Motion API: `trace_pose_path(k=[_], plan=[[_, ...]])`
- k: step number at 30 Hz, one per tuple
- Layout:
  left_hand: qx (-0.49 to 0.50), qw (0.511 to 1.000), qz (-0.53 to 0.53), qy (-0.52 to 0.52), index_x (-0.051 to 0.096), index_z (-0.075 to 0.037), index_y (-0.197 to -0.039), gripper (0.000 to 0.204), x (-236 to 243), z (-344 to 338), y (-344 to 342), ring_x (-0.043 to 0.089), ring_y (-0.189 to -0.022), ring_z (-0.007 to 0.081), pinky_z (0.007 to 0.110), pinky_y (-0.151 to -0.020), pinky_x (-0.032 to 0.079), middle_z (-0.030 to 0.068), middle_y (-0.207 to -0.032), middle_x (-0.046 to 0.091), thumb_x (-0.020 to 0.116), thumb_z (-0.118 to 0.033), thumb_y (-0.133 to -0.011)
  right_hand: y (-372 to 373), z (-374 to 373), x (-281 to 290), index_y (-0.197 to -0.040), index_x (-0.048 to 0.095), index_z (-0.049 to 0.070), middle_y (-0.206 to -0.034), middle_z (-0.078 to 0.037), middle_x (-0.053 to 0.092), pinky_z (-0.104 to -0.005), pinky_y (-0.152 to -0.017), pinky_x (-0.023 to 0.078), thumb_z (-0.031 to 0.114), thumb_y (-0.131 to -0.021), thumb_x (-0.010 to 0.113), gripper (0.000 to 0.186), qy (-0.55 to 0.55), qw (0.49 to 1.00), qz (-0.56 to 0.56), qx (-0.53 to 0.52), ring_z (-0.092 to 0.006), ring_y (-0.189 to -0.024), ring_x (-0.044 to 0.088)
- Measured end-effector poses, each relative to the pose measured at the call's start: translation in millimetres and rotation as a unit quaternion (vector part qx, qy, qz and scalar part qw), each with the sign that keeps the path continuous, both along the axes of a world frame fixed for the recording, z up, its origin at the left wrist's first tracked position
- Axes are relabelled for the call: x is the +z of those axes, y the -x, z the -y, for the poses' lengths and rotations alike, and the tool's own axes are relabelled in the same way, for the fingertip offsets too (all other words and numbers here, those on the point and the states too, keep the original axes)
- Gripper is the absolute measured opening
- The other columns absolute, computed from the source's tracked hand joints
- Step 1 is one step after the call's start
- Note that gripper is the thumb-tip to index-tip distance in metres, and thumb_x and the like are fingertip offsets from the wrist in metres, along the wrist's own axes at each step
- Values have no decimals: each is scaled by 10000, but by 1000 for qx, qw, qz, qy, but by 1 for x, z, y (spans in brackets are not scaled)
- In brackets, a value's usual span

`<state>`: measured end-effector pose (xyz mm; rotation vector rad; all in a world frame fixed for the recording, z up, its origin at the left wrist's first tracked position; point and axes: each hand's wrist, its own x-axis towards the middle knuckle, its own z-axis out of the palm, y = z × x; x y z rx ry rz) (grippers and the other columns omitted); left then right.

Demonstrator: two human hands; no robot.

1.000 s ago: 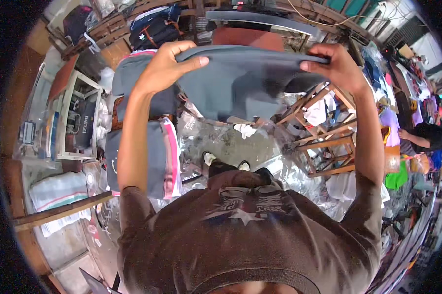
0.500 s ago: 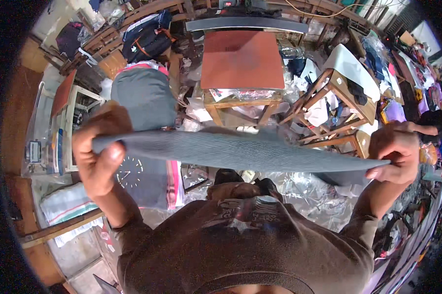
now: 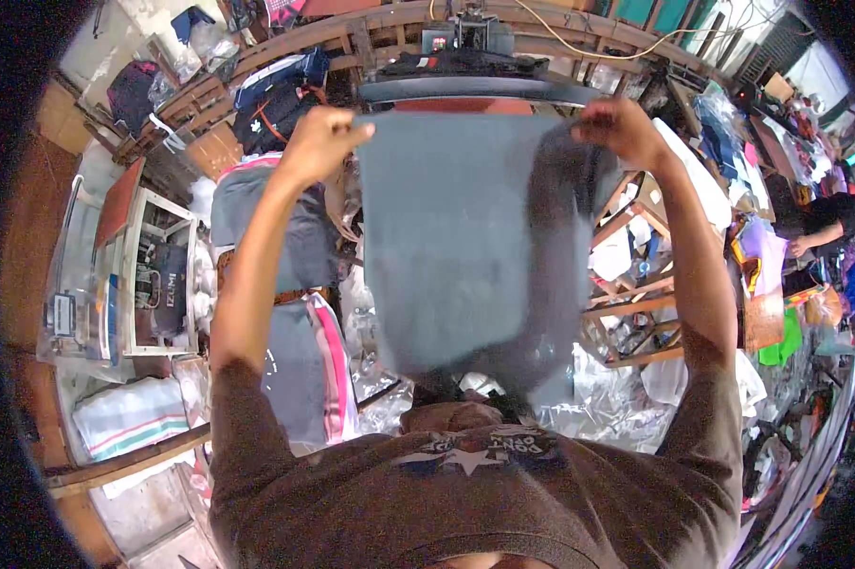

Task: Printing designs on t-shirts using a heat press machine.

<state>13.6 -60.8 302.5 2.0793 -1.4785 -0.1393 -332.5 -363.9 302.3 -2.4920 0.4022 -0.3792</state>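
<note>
A grey piece of cloth (image 3: 451, 228) hangs spread out in front of me, held up by its two top corners. My left hand (image 3: 321, 142) pinches the upper left corner between thumb and fingers. At the upper right corner, my right hand (image 3: 622, 131) is closed on the same cloth, its fingers partly in shade. Both arms reach forward. A dark shadow falls across the cloth's right side and lower edge. Behind it, most of the red-topped board (image 3: 465, 105) is hidden; only a strip shows above the cloth, below a dark curved bar (image 3: 484, 89).
Folded dark fabric (image 3: 266, 213) lies in a stack at the left, with pink-edged cloth (image 3: 331, 379) nearer me. A wooden stool frame (image 3: 641, 351) stands at the right amid clear plastic (image 3: 617, 398). Another person (image 3: 830, 228) is at the far right. A white cabinet frame (image 3: 132, 275) stands left.
Both hands have moved forward and closer together, away from my body. The cloth, before stretched as a narrow band, now hangs down as a broad sheet covering the red board.
</note>
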Motion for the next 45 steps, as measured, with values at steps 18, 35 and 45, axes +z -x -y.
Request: trace_pose_path(k=[18, 35, 45], plan=[[71, 976, -9, 208, 748, -69, -990, 191, -163, -14, 62, 580, -723, 239, 349, -657, 461, 110, -775, 578, 716, -105, -805, 23, -74, -172, -941, 674, 87, -853, -104, 627, -410, -704, 504, 77, -751, 708, 193, 251, 955, 101, -116, -306, -800, 621], [107, 992, 45, 54, 751, -103, -1016, 197, -260, -1, 6, 616, -834, 259, 354, -749, 491, 105, -880, 609, 682, -121, -833, -35, -36, -261, -934, 697, 39, -888, -141, 621, -435, -721, 494, 125, -808, 691, 152, 208, 972, 84, -72, -363, -838, 615], [89, 990, 91, 60, 748, -89, -996, 194, -258, -31, 27, 611, -844, 267, 370, -737, 502, 78, -880, 601, 686, -100, -813, -14, -52, -258, -875, 699, 44, -836, -126, 628, -427, -689, 507, 136, -821, 674, 110, 183, 982, 36, -17, -341, -763, 621]])
